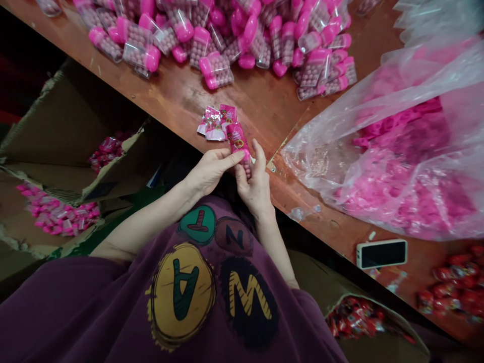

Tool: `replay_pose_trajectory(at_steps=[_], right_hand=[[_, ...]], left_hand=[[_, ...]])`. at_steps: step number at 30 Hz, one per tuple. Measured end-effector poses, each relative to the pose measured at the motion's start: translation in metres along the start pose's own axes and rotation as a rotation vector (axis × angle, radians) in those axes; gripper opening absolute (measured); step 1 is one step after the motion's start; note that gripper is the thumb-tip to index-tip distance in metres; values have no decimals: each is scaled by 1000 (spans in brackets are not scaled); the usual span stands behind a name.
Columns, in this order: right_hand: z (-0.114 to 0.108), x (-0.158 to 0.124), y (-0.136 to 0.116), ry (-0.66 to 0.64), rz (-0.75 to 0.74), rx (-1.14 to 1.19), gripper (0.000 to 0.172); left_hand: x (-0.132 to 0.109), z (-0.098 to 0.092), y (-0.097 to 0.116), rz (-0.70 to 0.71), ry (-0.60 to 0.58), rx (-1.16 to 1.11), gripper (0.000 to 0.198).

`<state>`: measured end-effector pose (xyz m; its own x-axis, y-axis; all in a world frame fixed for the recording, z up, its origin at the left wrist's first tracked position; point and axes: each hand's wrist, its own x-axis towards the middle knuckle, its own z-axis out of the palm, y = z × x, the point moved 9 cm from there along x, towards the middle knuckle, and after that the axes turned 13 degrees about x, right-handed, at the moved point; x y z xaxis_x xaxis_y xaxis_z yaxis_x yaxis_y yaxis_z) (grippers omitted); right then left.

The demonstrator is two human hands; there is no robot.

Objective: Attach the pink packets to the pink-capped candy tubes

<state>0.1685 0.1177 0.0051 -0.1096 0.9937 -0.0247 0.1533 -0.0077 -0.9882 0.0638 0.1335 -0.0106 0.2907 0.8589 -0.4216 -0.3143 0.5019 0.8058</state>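
My left hand (209, 171) and my right hand (254, 182) meet at the table's near edge, both closed on one small pink candy container with a printed pink label (239, 143). Left fingers pinch its side; right fingers wrap its lower end. Just beyond it, a small pile of loose pink labels (215, 123) lies on the wooden table (260, 103). Further back spreads a heap of several clear containers with pink caps (227, 38).
A large clear plastic bag of pink parts (401, 151) fills the right side. A white phone (381, 253) lies near the table edge, red packets (457, 292) beside it. Cardboard boxes holding pink containers (56, 217) stand at left; another box with red packets (355, 315) sits below right.
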Motion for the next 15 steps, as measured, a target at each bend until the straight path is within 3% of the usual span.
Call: replay_pose_trajectory(at_steps=[9,15], right_hand=[[20,-6,15,-9,331,564,69],[11,3,12,-5,196,438,72]], left_hand=[[-7,2,-1,-69,2,-21,35],[-6,7,-1,-59,-58,0,33]])
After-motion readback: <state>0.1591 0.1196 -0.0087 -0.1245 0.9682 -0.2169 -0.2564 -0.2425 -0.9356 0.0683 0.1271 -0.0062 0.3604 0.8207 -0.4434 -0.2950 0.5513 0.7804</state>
